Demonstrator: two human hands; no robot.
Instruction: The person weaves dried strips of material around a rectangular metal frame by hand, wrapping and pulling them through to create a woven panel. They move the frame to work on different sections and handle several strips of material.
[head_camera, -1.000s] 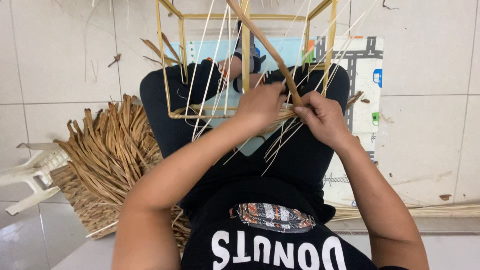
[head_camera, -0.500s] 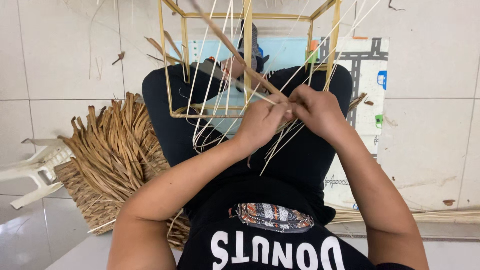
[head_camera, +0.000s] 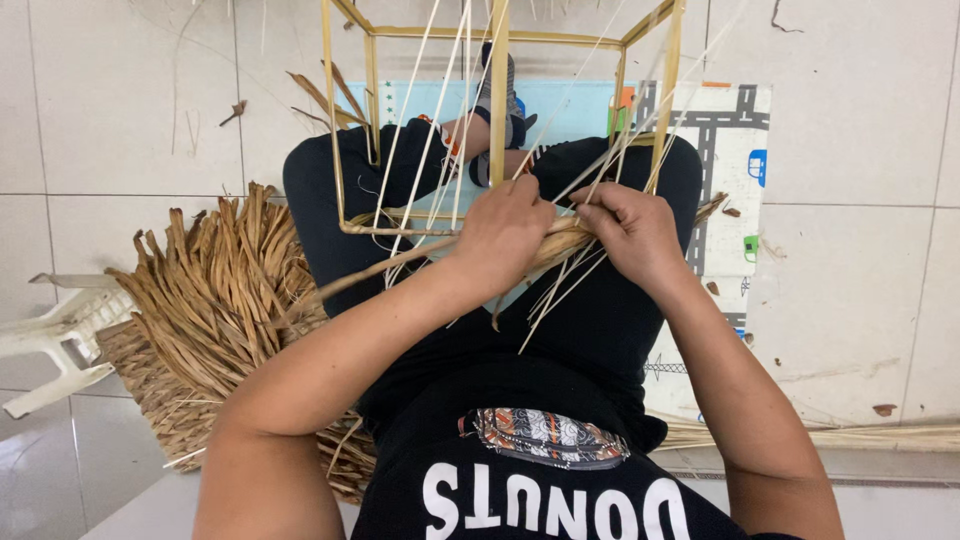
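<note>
A seated person works pale cane strands (head_camera: 440, 130) onto a yellow bamboo frame (head_camera: 497, 95) that stands across the lap, seen from above. The left hand (head_camera: 505, 235) is closed, fingers curled over a flat brown reed strip (head_camera: 385, 268) that runs from the lower bar of the frame out toward the left. The right hand (head_camera: 632, 228) sits just beside it, thumb and fingers pinched together on a bunch of the thin strands where they cross the same bar. Both hands meet at the frame's near edge, above legs in black trousers (head_camera: 610, 320).

The strands fan upward through the open frame and down past the wrists, screening part of the view behind: a foot in a dark sandal (head_camera: 497, 100) and a pale blue play mat (head_camera: 720, 150) printed with roads, which lies on the white tiled floor (head_camera: 860, 120). To the left, touching the thigh, a heap of dried brown reed leaves (head_camera: 215, 300) spills over a woven basket (head_camera: 160, 410). Beyond it lies a white plastic chair (head_camera: 50, 335), tipped on its side. A bundle of loose straw-coloured stalks (head_camera: 860, 437) stretches along the floor at lower right. A patterned waist pouch (head_camera: 548, 437) sits against the black shirt in the foreground, and scraps of leaf dot the tiles.
</note>
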